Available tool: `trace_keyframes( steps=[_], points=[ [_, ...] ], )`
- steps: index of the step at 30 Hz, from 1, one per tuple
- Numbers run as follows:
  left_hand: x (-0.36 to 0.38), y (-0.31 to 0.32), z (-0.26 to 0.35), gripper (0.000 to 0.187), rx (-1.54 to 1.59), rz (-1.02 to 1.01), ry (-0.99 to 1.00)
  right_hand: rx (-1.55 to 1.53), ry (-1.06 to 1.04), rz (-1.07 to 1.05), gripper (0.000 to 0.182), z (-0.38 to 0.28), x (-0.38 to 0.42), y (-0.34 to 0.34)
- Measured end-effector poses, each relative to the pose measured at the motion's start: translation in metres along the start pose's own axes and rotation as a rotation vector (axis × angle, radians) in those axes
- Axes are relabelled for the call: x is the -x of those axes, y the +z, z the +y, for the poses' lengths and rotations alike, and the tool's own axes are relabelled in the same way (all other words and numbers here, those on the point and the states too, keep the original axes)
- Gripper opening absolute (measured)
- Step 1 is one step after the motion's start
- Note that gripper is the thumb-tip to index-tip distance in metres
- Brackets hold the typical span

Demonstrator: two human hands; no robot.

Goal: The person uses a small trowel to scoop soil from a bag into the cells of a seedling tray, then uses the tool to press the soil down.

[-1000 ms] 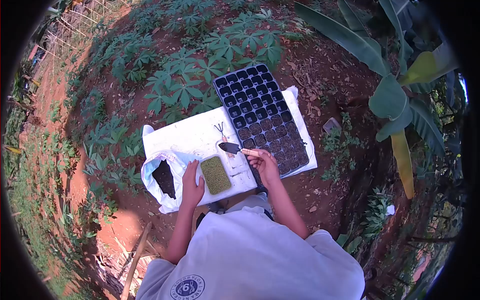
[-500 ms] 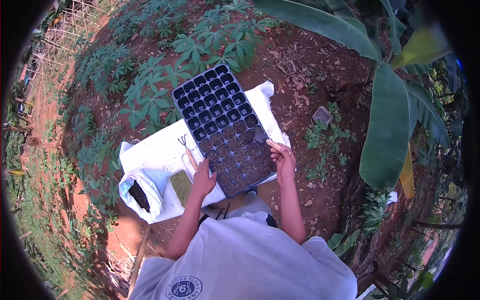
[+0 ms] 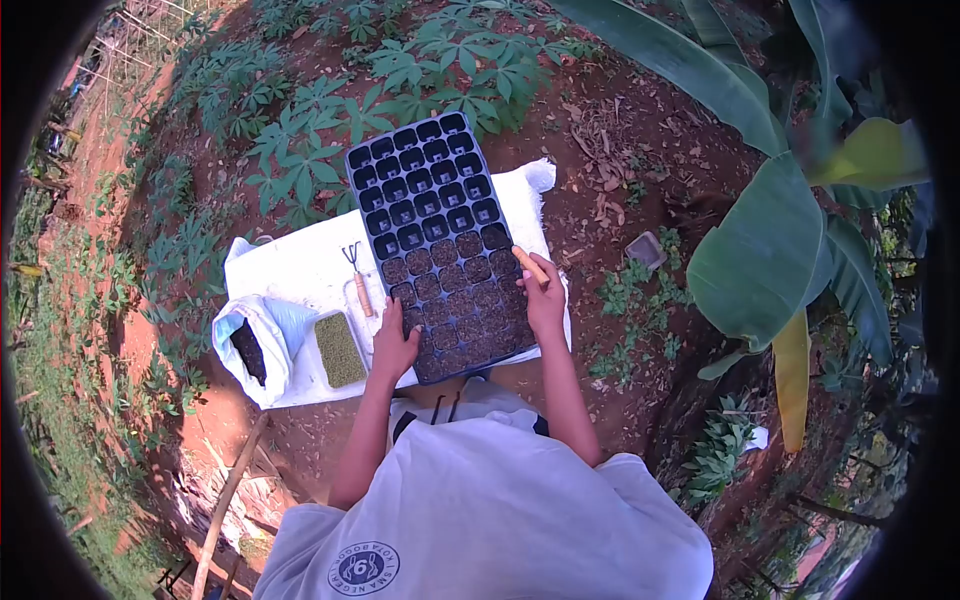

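Head view. Seedling tray (image 3: 378, 220), black: lying aslant on the white-covered counter (image 3: 285, 265); lower cells holding dark soil, upper cells showing bare black walls.

Lettering: the pale shirt (image 3: 500, 500), below the tray, is bearing a round dark-blue emblem (image 3: 362, 568) reading "SMA NEGERI" and "KOTA BOGOR"; its central numeral is reading as 6 or 9, which one being impossible to tell.

Right hand (image 3: 545, 305): gripping the wooden handle of the trowel (image 3: 531, 265) at the tray's right edge. The blade is pointing into a cell there, barely showing against the black.

Left hand (image 3: 395, 345): resting at the tray's lower left edge, thumb and fingers standing apart.

Left of the tray, on the counter: hand fork (image 3: 363, 293), wooden-handled, lying with tines pointing away from the wearer; shallow container (image 3: 341, 350) holding green grains; farther left, white sack (image 3: 280, 335), its mouth opening on dark soil.

Beyond the tray: lobed-leaf plants (image 3: 300, 165) growing. Far right of it: broad-leaved plant (image 3: 765, 255).

Differences: one second ago the trowel was showing its blade left of the tray, near the hand fork, and the left hand was beside the shallow container; now both hands are working at the tray.
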State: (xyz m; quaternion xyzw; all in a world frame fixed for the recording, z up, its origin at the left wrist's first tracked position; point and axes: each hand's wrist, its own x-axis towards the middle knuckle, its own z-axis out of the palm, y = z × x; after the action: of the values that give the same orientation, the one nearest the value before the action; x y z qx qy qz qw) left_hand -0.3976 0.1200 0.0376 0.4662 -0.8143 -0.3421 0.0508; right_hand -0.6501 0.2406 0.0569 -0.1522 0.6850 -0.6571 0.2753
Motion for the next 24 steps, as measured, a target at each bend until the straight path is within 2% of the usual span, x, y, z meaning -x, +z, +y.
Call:
trace_keyframes(
  steps=[3, 9, 11, 13, 15, 24],
  points=[
    [0.002, 0.006, 0.001, 0.069, -0.067, 0.015, -0.011, 0.076, -0.052, -0.069, 0.032, -0.009, 0.003, -0.001],
    [0.003, 0.011, 0.008, 0.066, 0.011, 0.074, -0.032, 0.211, -0.163, -0.188, 0.034, -0.005, 0.001, -0.006],
    [0.004, 0.01, 0.007, 0.065, 0.016, 0.089, -0.032, 0.09, -0.082, -0.158, 0.034, -0.014, 0.004, -0.007],
    [0.004, 0.006, 0.01, 0.064, 0.042, 0.074, -0.052, 0.106, -0.098, -0.158, 0.034, -0.01, 0.0, -0.011],
    [0.004, 0.006, 0.009, 0.064, 0.036, 0.077, -0.043, 0.106, -0.019, -0.144, 0.033, -0.004, -0.003, -0.015],
    [0.005, -0.004, 0.014, 0.066, 0.036, 0.025, -0.088, 0.063, -0.003, -0.084, 0.03, 0.002, -0.005, -0.014]
  ],
)
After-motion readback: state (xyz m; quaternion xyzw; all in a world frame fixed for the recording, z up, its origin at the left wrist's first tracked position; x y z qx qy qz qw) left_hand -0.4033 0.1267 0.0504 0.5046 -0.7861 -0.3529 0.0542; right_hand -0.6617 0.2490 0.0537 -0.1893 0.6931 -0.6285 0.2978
